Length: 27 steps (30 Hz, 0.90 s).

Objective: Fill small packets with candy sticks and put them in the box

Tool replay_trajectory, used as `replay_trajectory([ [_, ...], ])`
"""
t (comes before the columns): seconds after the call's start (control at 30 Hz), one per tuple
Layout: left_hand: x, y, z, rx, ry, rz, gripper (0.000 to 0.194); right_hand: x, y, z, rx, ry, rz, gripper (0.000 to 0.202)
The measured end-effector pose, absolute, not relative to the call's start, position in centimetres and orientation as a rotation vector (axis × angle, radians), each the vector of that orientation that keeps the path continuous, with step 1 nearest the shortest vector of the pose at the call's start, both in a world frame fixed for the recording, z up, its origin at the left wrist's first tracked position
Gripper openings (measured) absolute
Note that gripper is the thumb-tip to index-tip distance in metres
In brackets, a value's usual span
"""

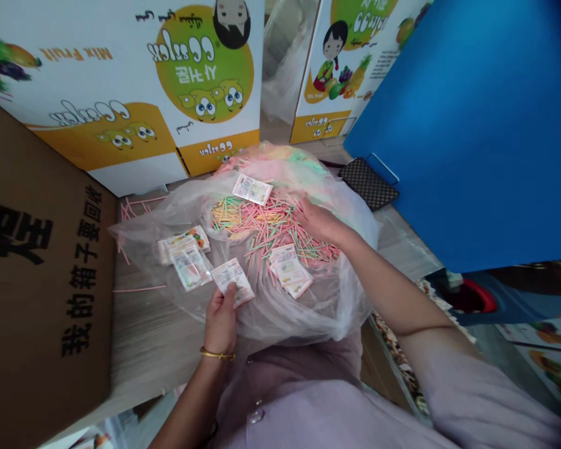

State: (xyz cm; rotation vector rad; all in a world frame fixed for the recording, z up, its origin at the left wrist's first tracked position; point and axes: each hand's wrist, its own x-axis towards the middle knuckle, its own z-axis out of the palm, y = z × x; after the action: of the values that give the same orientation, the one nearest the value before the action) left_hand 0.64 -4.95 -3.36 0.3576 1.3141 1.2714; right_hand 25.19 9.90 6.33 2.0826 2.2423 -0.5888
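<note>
Left grip: your left hand (221, 321) is pinched on a small printed packet (231, 277), thumb on top near its lower edge; that hold seems chosen to steady it while leaving most of its face uncovered.
Held packet: it is over the near left part of the plastic, in front of the sticks, probably to be close to your other hand.
Right grip: your right hand (318, 221) reaches into the sticks (266, 227), fingers among them; you likely come in from the side because the heap lies exposed there. Whether the fingers close on any, you cannot tell from here.
Sticks: pink, green and yellow, they lie heaped in the mouth of a clear plastic bag (271, 318), which is spread wide, seemingly to give access and catch strays.
Other packets: a stack (290, 271) lies at the heap's near edge, a group (189, 262) lies left of the held one, and a further packet (252, 189) rests at the back; all look placed within easy reach.
Table: a few loose sticks (140, 288) lie on the table (149, 337), left of the bag.
Surround: printed cartons (121, 81) stand behind and a brown carton (51, 280) at left, perhaps as walls; a checked pouch (369, 184) sits to the right, beside the blue panel (462, 137).
</note>
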Motion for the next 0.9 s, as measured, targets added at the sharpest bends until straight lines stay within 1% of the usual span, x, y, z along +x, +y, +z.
replay_trajectory([
  [0.13, 0.7, -4.8, -3.4, 0.378, 1.311, 1.289, 0.047, 26.3, 8.6, 3.8, 2.135, 2.07, -0.516, 0.041],
  [0.23, 0.9, -4.7, -3.5, 0.42, 1.343, 1.279, 0.044, 24.8, 8.5, 2.2, 2.179, 2.061, -0.451, 0.055],
  [0.3, 1.0, -4.7, -3.4, 0.434, 1.351, 1.275, 0.044, 24.0, 9.1, 1.8, 2.187, 2.051, -0.445, 0.058],
  [0.53, 0.5, -4.9, -2.7, 0.339, 1.34, 1.253, 0.044, 25.9, 10.6, 2.4, 2.108, 2.067, -0.5, 0.047],
  [0.67, 0.1, -4.3, -2.0, 0.365, 1.393, 1.216, 0.036, 27.5, 10.5, 2.6, 2.083, 2.291, -0.527, 0.043],
  [0.77, 0.1, -3.1, -1.0, 0.409, 1.33, 1.23, 0.029, 27.6, 10.6, 2.9, 2.079, 2.496, -0.522, 0.038],
  [0.9, 0.8, -1.1, 0.3, 0.47, 1.241, 1.3, 0.026, 27.2, 11.1, 3.2, 2.209, 2.515, -0.551, 0.032],
])
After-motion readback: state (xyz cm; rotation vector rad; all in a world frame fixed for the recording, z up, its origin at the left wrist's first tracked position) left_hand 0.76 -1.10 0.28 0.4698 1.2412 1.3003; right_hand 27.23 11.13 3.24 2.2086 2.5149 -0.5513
